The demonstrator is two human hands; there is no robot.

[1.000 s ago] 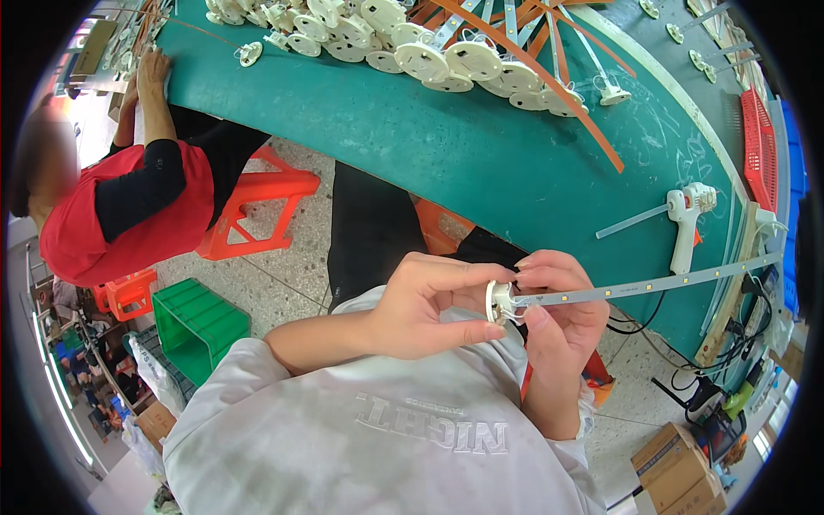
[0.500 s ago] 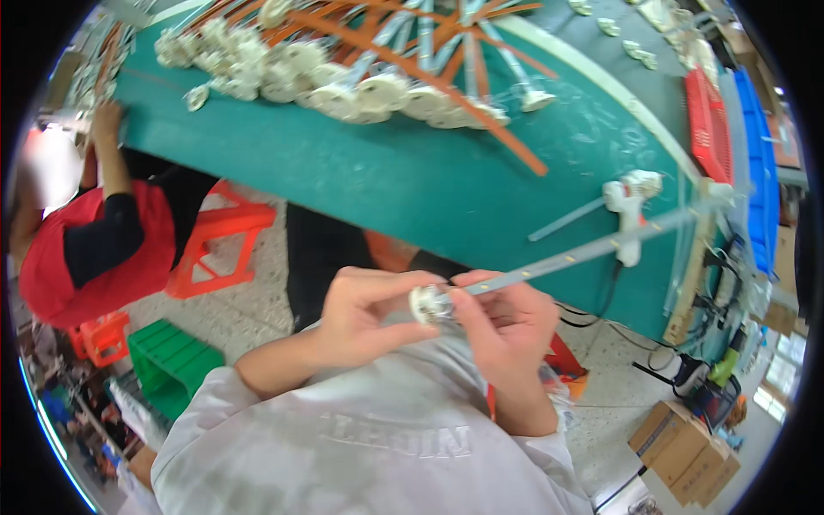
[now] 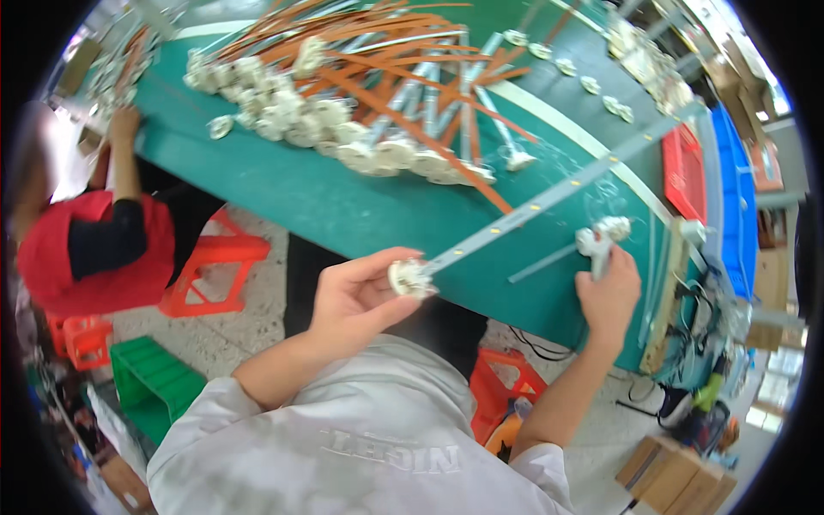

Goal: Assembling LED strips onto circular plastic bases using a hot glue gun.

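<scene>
Between the thumb and fingers of my left hand point(image 3: 359, 305) is the round white base of an LED strip point(image 3: 536, 206). The flat grey strip, dotted with small yellow LEDs, slants up and to the right from that base, over the green table. My right hand point(image 3: 611, 292) is closed around the handle of a white hot glue gun point(image 3: 598, 245) on the table's right side. A pale glue stick point(image 3: 542, 263) sticks out of the gun toward the left. My palm hides the lower handle.
A heap of white round bases point(image 3: 283, 112) with grey and orange strips point(image 3: 386, 77) covers the far table point(image 3: 300, 197). Red point(image 3: 684, 172) and blue trays point(image 3: 734, 197) stand at the right. A person in red point(image 3: 94, 253) works at the left. Cables point(image 3: 687, 300) hang by the right edge.
My right hand has let go of the LED strip, reached right and taken hold of the glue gun. My left hand keeps the base, and the strip now tilts more steeply upward.
</scene>
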